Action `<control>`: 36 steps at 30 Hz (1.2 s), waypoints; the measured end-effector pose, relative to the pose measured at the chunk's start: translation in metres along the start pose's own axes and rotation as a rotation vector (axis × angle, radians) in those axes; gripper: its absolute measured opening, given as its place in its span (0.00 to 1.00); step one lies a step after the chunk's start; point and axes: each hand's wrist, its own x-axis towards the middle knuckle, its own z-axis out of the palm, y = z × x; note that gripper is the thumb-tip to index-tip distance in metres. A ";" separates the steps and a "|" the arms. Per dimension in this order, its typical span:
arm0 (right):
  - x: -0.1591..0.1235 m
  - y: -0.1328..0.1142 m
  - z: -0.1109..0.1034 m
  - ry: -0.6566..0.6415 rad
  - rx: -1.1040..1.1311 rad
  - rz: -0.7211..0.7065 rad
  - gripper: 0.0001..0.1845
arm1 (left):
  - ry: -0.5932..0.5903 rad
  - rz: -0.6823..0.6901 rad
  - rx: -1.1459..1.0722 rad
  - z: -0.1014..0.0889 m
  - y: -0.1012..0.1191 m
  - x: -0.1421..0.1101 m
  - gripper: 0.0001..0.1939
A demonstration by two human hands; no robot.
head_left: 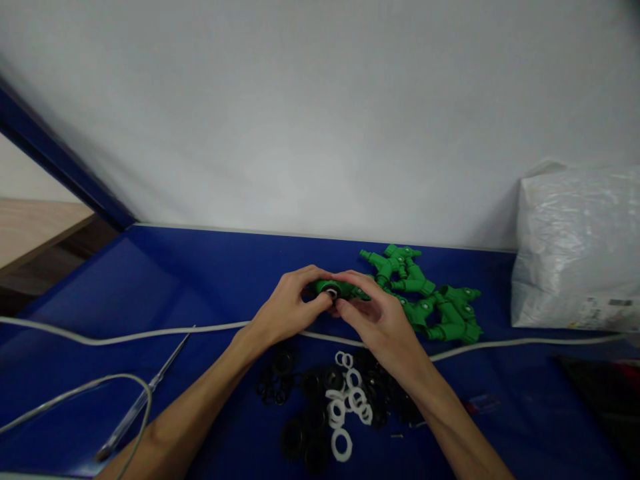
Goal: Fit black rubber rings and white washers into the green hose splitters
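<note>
My left hand (289,309) and my right hand (377,319) meet above the blue table (190,280), both closed on one green plastic valve fitting (336,289). The fitting's round opening faces me, and the fingertips of both hands pinch at a dark ring in it. Just behind and to the right lies a pile of several more green fittings (430,297). Below my hands, loose black rings (300,400) and white rings (345,403) are scattered on the table.
A white cable (125,335) crosses the table from left to right. A thin screwdriver (145,400) lies at the lower left beside a looping cable. A white plastic bag (575,250) stands at the right against the wall. A dark object (605,393) sits at the lower right.
</note>
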 end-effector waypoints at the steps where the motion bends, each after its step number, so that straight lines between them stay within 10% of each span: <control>1: 0.000 0.001 -0.001 -0.005 0.006 0.009 0.18 | -0.007 -0.003 -0.003 -0.001 0.000 0.000 0.15; 36: 0.000 -0.004 -0.003 -0.009 0.073 0.067 0.18 | -0.042 -0.035 -0.017 -0.001 0.000 -0.001 0.14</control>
